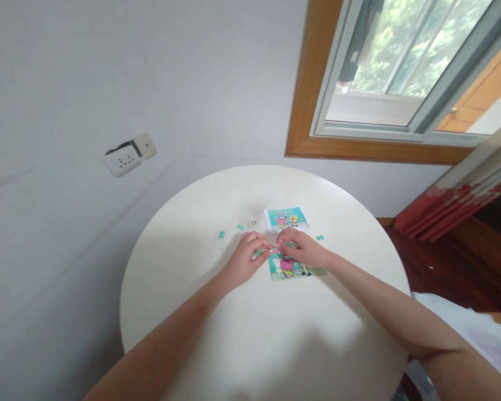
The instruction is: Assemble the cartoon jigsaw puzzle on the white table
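Note:
A partly assembled jigsaw puzzle (290, 271) with pink cartoon figures on teal and green lies flat on the white table, its upper part covered by my fingers. My left hand (244, 259) is at the puzzle's upper left corner, thumb and forefinger closed on a small puzzle piece (275, 250). From the other side, my right hand (303, 247) reaches over the puzzle with bent fingers pinched together at the same spot. Fingertips of both hands nearly meet there, so the piece is largely hidden. Some teal shows beneath the left fingers.
Behind the hands lies a picture card or booklet (286, 218) with a similar cartoon. Loose puzzle pieces (221, 234) are scattered to the left, and another teal piece (319, 238) is at the right. The round table (183, 289) stands by a wall with a socket (124, 160).

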A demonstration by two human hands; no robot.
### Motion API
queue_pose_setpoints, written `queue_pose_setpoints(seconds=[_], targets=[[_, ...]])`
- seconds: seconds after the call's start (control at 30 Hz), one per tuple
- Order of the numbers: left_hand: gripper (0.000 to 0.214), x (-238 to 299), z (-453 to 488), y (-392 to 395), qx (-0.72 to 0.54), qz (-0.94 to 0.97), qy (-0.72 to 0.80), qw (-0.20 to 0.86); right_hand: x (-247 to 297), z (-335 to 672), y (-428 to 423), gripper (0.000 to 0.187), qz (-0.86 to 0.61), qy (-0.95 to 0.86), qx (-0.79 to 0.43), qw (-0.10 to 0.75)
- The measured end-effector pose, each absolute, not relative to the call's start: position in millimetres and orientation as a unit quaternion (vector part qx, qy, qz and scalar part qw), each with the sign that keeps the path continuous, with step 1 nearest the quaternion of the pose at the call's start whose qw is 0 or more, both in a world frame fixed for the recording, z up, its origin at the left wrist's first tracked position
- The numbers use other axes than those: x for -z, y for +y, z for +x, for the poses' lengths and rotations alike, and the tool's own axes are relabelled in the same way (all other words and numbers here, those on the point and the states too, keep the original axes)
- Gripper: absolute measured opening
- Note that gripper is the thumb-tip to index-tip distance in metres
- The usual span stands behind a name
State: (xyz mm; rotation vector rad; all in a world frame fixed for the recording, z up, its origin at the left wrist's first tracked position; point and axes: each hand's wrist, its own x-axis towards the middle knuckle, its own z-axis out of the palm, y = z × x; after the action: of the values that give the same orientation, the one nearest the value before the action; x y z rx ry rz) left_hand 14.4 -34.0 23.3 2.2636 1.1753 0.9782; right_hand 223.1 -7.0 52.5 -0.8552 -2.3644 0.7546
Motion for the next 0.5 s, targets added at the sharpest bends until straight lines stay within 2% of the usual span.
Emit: queue_pose_setpoints(seconds=[0.13,0.5], targets=[[0.015,-19,29,-40,-0.35,0.803,0.44,0.197,-43,235,-20,0.021,-0.333,-0.874,-0.248,0.255],[0.011,-12,33,-41,-0.285,0.825,0.479,0.097,-24,249,-25,0.023,-0.418,-0.866,-0.177,0.211]])
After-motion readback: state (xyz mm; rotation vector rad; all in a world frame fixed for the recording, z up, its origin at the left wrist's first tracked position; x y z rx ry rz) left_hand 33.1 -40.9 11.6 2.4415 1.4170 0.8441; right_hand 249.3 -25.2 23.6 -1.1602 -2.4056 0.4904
